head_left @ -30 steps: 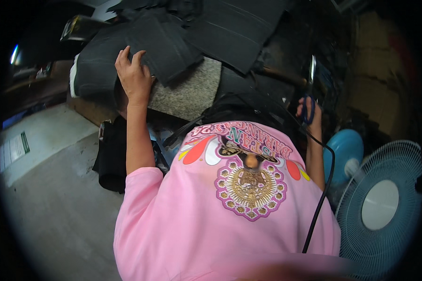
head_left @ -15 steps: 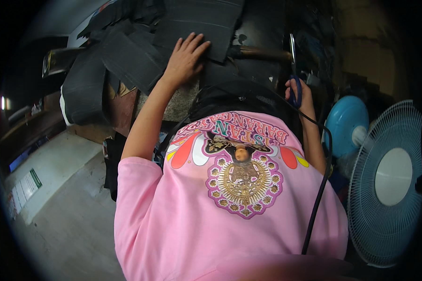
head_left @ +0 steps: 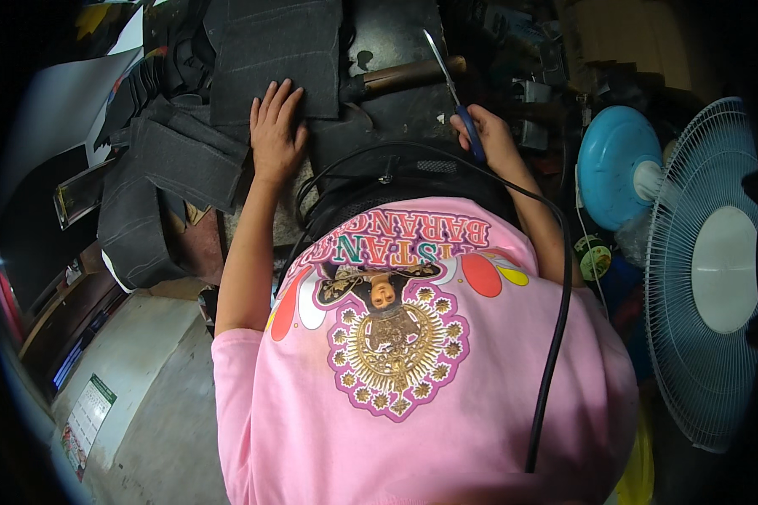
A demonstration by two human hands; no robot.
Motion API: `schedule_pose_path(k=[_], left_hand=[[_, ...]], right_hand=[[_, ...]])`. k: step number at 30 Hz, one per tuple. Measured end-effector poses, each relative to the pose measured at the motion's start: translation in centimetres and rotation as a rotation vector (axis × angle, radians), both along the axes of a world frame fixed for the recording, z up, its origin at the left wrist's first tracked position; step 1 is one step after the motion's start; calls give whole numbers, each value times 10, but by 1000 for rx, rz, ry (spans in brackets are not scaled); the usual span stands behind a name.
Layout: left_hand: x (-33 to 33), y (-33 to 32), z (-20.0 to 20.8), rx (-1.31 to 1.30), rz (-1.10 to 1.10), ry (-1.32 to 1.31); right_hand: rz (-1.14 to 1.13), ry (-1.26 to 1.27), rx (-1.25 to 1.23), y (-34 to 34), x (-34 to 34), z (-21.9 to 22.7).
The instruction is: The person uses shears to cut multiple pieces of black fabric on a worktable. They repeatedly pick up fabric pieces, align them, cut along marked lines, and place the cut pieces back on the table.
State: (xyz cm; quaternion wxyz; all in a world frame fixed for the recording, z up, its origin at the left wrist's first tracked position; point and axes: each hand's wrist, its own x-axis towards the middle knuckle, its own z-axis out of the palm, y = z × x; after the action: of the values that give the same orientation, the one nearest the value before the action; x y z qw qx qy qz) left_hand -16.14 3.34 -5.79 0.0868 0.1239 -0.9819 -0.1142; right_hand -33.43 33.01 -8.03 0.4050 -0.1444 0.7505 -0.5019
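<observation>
With its fingers spread flat, my left hand rests on the lower left edge of a stitched black sheet. It grips nothing. My right hand is closed round the blue handle of a pair of scissors, whose blades point away and slightly left. The scissors are apart from the sheet. Between the sheet and the scissors lies a tool with a wooden handle; its kind is unclear.
More black pieces pile up at the left. A black cable runs across my lap and pink shirt. At the right stand a blue round fan part and a caged fan. A calendar sheet is at the lower left.
The view has shifted, so the scene sits further left. The scissors have tilted from upright toward the left. My left hand stays flat at the sheet's near edge.
</observation>
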Motion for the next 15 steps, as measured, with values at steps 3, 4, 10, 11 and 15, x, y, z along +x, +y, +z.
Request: schedule_pose_path(k=[3, 4, 10, 11, 15], left_hand=[[-1, 0, 0, -2, 4, -1], [-1, -1, 0, -5, 8, -3], [-2, 0, 1, 3, 21, -2], [-2, 0, 1, -2, 21, -4], [-2, -1, 0, -19, 19, -6]], right_hand=[[20, 38, 6, -3, -2, 2], [25, 40, 10, -3, -3, 2], [47, 22, -19, -1, -6, -4], [53, 17, -25, -1, -6, -5], [9, -4, -63, 0, -7, -8]])
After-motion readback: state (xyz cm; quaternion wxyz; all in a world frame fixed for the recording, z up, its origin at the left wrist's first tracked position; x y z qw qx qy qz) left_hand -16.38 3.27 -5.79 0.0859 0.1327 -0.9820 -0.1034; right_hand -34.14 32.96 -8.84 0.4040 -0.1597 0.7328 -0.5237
